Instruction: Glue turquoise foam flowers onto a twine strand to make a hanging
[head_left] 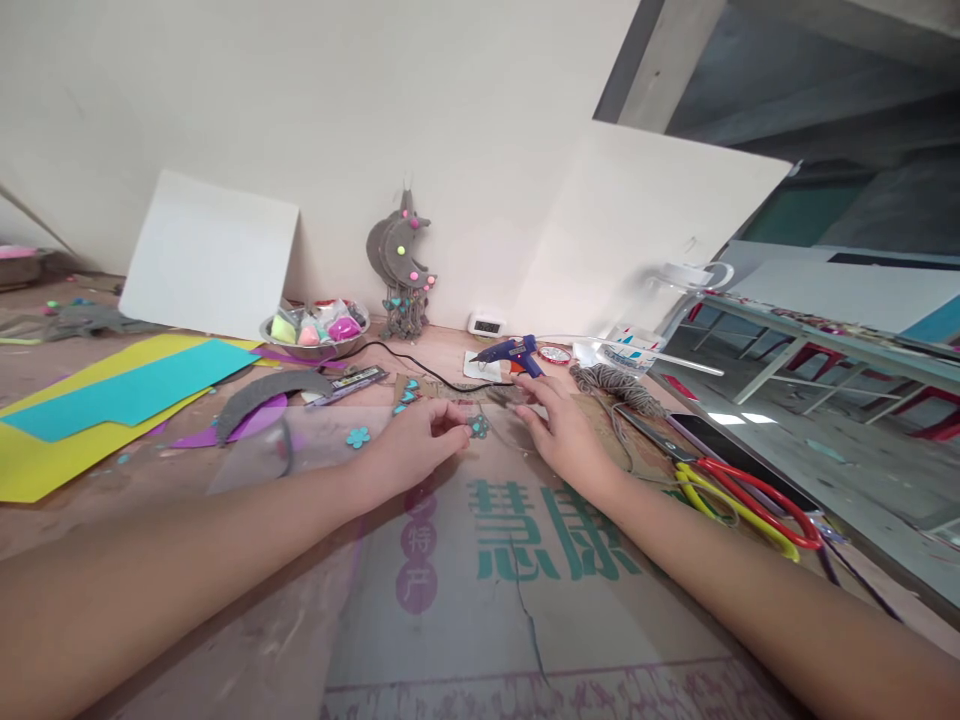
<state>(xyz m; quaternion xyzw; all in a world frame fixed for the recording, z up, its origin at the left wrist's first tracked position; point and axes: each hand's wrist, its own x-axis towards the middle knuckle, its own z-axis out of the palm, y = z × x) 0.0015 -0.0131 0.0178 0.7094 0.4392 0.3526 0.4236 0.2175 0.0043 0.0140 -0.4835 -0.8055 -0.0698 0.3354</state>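
Note:
My left hand (411,445) is closed in a pinch, thumb and index finger together at the edge of a small teal-and-grey flower piece (478,427). My right hand (564,432) lies low over the work surface with its fingers apart, close to a small dark object (501,396) that I cannot make out. Between the hands a thin grey cord runs from the flower piece. A loose teal flower (358,437) lies left of my left hand, and small teal hearts (407,394) lie beyond it. Under both hands is a translucent sheet over printed cardboard (465,630).
A blue glue gun (510,352) stands behind my hands, its black cable running left. Scissors (739,495), a phone (739,455) and grey yarn (619,388) lie right. A bowl (315,346) of coloured packets, coloured sheets (127,390) and a moon ornament (403,255) are farther back.

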